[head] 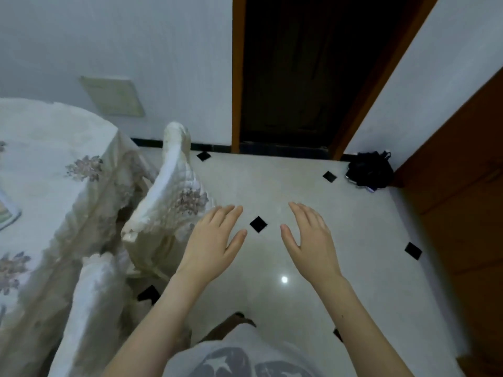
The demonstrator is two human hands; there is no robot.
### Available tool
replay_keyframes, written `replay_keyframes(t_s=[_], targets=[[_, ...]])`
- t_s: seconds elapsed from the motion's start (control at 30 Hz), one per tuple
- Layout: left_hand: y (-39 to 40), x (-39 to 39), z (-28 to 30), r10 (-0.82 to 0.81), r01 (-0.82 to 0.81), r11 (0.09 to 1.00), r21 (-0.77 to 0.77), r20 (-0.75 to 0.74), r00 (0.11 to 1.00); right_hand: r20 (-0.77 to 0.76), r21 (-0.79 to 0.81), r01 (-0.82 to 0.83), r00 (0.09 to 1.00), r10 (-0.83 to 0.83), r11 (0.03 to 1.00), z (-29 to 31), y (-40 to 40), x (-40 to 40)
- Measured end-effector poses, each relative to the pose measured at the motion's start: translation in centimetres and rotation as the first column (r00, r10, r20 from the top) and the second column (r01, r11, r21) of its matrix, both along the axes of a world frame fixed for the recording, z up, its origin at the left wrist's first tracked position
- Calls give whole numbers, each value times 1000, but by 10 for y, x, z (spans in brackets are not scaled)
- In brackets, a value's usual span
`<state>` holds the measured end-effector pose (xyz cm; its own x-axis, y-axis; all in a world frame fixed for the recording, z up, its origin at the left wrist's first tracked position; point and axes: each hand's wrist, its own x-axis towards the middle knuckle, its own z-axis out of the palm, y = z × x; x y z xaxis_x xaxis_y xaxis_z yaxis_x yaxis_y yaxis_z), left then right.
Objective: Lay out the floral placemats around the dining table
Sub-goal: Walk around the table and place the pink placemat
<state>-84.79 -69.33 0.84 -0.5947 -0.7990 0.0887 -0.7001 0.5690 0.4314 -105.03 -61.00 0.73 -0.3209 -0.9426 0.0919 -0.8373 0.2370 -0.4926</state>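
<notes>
The dining table (49,148) stands at the left under a cream tablecloth printed with faded flower sprigs. At the far left edge a corner of a pale placemat (6,213) shows on the tabletop, mostly cut off by the frame. My left hand (211,240) and my right hand (313,238) are stretched out in front of me over the floor, palms down, fingers apart, holding nothing. Both hands are to the right of the table and apart from it.
Two chairs with white quilted floral covers (174,191) (95,300) stand against the table's right side. The floor (340,227) is pale tile with small black diamonds. A dark open doorway (307,72) lies ahead. A black bag (370,171) sits by a wooden cabinet (468,191) at right.
</notes>
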Motion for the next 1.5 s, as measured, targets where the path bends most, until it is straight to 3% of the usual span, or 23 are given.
replay_keyframes(t_s=[0.2, 0.43, 0.87, 1.1, 1.5], targets=[[-118, -44, 35, 53, -62, 994, -95, -90, 995, -47, -80, -42, 998, 39, 996, 25, -118, -42], [-216, -103, 12, 140, -143, 988, -55, -51, 989, -28, -84, -134, 991, 132, 987, 12, -239, -101], [-397, -185, 22, 490, -490, 871, -34, -18, 872, -27, 9, -506, 862, 506, 863, 16, -489, -188], [-472, -147, 24, 674, -674, 737, -47, -16, 738, -14, -15, -688, 725, 688, 725, 15, -610, -145], [-608, -8, 2, 859, -860, 510, -11, -44, 510, -102, 15, -886, 460, 882, 464, 7, -802, 27]])
